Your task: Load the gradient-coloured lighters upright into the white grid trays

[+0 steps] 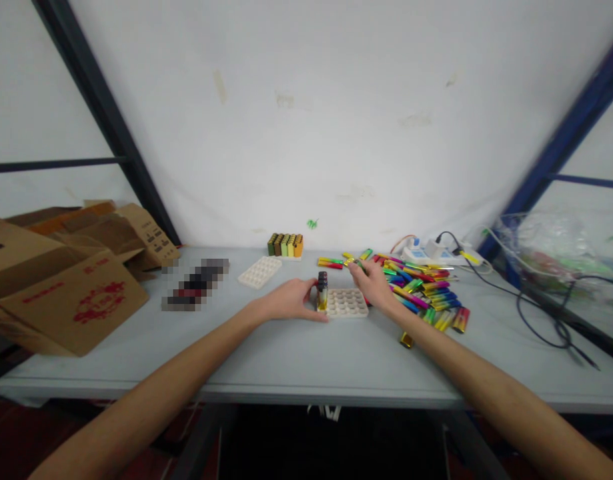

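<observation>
A white tray with rows of holes [347,304] lies on the table in front of me. Several lighters [323,291] with black tops and yellowish bodies stand upright in its left end. My left hand [292,300] is curled around that end, thumb along the front edge and fingers behind the lighters. Beyond the tray's right side, my right hand [374,283] pinches a shiny lighter, partly hidden by the fingers. To its right spreads a loose pile of metallic, rainbow-coloured lighters [426,288].
At the back stands a block of upright lighters [285,245]. A second holed tray [259,272] lies left of centre. Cardboard boxes [71,287] fill the left end. A power strip [431,253], a black cable [539,342] and plastic bags [561,247] are on the right.
</observation>
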Motion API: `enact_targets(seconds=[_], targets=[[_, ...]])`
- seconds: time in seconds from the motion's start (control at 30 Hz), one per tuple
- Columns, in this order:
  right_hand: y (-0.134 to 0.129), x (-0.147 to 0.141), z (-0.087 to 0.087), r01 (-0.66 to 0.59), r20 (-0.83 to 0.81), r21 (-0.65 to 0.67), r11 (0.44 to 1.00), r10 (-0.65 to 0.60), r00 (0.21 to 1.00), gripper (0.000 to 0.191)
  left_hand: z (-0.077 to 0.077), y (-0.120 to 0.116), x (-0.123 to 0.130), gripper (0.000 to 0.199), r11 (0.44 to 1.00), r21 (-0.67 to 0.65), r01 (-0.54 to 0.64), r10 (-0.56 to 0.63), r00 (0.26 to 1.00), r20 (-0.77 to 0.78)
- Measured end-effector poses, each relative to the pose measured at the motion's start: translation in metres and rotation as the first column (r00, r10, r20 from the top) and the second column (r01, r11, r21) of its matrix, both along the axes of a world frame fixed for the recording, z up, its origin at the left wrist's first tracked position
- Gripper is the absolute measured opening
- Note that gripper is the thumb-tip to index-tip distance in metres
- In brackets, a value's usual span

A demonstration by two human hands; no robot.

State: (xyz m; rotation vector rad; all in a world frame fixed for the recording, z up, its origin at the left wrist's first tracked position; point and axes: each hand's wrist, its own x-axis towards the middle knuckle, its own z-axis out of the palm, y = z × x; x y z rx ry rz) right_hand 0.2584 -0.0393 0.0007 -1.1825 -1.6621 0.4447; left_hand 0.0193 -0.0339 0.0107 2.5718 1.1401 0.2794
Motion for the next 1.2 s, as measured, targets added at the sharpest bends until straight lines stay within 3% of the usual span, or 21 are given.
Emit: enact_targets(seconds=[0.33,0.6,0.83,1.2], targets=[[-0.003,0.000,0.002,-0.019,0.050,0.013,1.000,0.018,0.999,0.039,0.000,0.001,-0.001,0.078,1.000,-0.021,0.011,-0.010,1.000,0.012],[-0.005,-0.001,0.004,-0.119,0.025,-0.010,0.993,0.119,0.993,0.050,0.002,0.009,-0.012,0.067,0.991,-0.102,0.084,-0.081,0.996,0.035],[-0.002,-0.001,0.000,-0.061,0.068,0.027,0.998,0.059,0.996,0.057,-0.001,0.016,-0.017,0.067,0.978,-0.173,0.116,-0.100,0.990,0.096],[-0.005,-0.001,0.003,-0.074,0.091,0.062,0.995,0.068,0.993,0.040,-0.002,0.014,-0.015,0.064,0.986,-0.137,0.097,-0.085,0.992,0.093]])
